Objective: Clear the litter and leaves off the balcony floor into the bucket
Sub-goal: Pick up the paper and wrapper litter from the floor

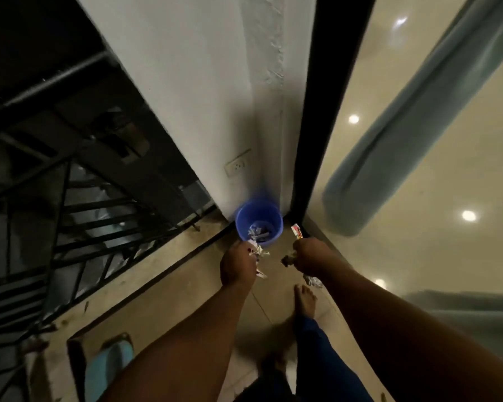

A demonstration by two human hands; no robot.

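Note:
A blue bucket [259,221] stands in the balcony corner where the white wall meets the dark door frame, with crumpled litter inside it. My left hand [238,266] grips a bunch of crumpled paper scraps [259,252] just in front of the bucket's near rim. My right hand [310,255] grips dark bits of litter [288,259] to the bucket's right. A red and white wrapper [296,230] lies on the floor by the door frame. A silvery wrapper [313,281] lies on the floor under my right forearm.
A black metal railing [79,221] runs along the left edge of the balcony. Glass doors [418,175] with a blue-grey curtain close off the right. My bare foot [305,300] stands on the tiled floor. A blue slipper [111,364] lies at the lower left. A wall socket [237,167] sits above the bucket.

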